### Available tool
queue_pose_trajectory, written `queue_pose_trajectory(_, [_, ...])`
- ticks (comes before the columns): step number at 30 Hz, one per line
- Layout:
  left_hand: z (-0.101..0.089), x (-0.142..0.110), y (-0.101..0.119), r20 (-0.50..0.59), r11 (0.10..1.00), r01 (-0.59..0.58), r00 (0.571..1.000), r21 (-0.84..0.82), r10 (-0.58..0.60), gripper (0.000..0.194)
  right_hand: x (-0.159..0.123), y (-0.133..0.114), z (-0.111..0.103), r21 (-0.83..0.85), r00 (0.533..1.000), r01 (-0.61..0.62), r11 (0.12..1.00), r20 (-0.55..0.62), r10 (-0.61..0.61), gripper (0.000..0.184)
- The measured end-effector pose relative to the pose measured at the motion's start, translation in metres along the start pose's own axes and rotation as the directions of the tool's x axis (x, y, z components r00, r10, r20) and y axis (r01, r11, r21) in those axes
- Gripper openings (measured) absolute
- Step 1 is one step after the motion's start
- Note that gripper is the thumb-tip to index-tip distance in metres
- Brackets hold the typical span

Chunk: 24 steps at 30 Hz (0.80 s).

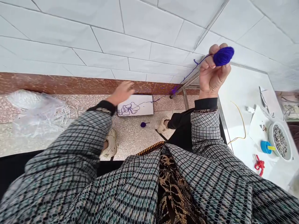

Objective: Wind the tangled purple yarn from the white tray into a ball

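Observation:
My right hand (215, 70) is raised over the table's left side, its fingers closed on a small ball of purple yarn (223, 56). From it a purple strand (187, 76) slants down left, past a tangled clump (174, 90), to a shallow white box (146, 105) on the floor. Loose loops of purple yarn (130, 108) lie in the box. My left hand (122, 92) hovers over the box's upper left, fingers stretched out and somewhat blurred; I see nothing gripped in it. A small purple pompom-like ball (143, 124) rests on the floor below the box.
At right, a white table (235, 90) bears a bowl of small dark pieces (280, 141), a blue cup (265, 147), a red knotted cord (259, 165) and a yellow cord (243, 121). White yarn (25, 100) in clear plastic lies at left. A tiled wall (140, 37) stands ahead.

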State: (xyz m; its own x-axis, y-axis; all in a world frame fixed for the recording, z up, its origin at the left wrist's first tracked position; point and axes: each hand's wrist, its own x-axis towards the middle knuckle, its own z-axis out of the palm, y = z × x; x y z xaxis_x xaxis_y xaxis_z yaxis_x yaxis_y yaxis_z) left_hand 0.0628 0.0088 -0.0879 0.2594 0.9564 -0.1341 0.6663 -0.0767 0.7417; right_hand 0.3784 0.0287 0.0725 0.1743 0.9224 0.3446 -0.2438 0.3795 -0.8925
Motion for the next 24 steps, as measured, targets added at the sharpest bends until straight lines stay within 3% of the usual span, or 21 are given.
queue_pose_trajectory(2, [0.025, 0.022, 0.025, 0.064, 0.986, -0.05, 0.996, -0.16, 0.061, 0.067, -0.001, 0.006, 0.01, 0.111, 0.998, 0.033, 0.993, 0.041, -0.038, 0.057])
queue_pose_trajectory(4, [0.054, 0.037, 0.052, 0.116, 0.892, -0.118, 0.976, -0.437, 0.186, 0.073, 0.001, 0.01, 0.014, 0.21, 0.997, 0.069, 0.975, 0.028, -0.077, 0.05])
queue_pose_trajectory(6, [0.08, 0.038, 0.067, 0.219, 0.762, -0.04, 0.947, -0.646, 0.236, 0.071, 0.006, 0.012, 0.011, 0.267, 0.996, 0.084, 0.96, 0.0, -0.087, 0.037])
queue_pose_trajectory(8, [0.098, 0.025, 0.061, 0.322, 0.714, 0.07, 0.92, -0.697, 0.225, 0.058, 0.011, 0.01, 0.002, 0.284, 0.998, 0.066, 0.957, -0.029, -0.06, 0.023])
queue_pose_trajectory(10, [0.104, 0.0, 0.034, 0.381, 0.711, 0.157, 0.909, -0.685, 0.166, 0.053, 0.016, 0.006, -0.007, 0.274, 0.995, 0.051, 0.96, -0.098, -0.025, 0.014])
queue_pose_trajectory(14, [0.08, -0.051, -0.049, 0.328, 0.675, 0.309, 0.939, -0.67, -0.104, 0.068, 0.018, -0.002, -0.017, 0.121, 0.974, -0.039, 0.992, -0.217, 0.065, 0.014])
queue_pose_trajectory(17, [0.046, -0.082, -0.103, 0.247, 0.677, 0.413, 0.91, -0.609, -0.333, 0.07, 0.017, -0.004, -0.014, 0.053, 0.965, -0.116, 0.992, -0.229, 0.125, 0.012])
queue_pose_trajectory(20, [0.014, -0.11, -0.134, 0.21, 0.696, 0.539, 0.837, -0.474, -0.505, 0.066, 0.02, -0.01, -0.009, 0.347, 0.961, -0.102, 0.932, -0.209, 0.183, 0.022])
queue_pose_trajectory(22, [-0.006, -0.127, -0.142, 0.189, 0.725, 0.597, 0.8, -0.343, -0.569, 0.055, 0.022, -0.02, -0.006, 0.614, 0.948, -0.079, 0.786, -0.198, 0.251, 0.035])
queue_pose_trajectory(24, [-0.025, -0.14, -0.142, 0.17, 0.783, 0.595, 0.803, -0.182, -0.571, 0.04, 0.023, -0.032, -0.004, 0.782, 0.907, -0.085, 0.617, -0.196, 0.373, 0.039])
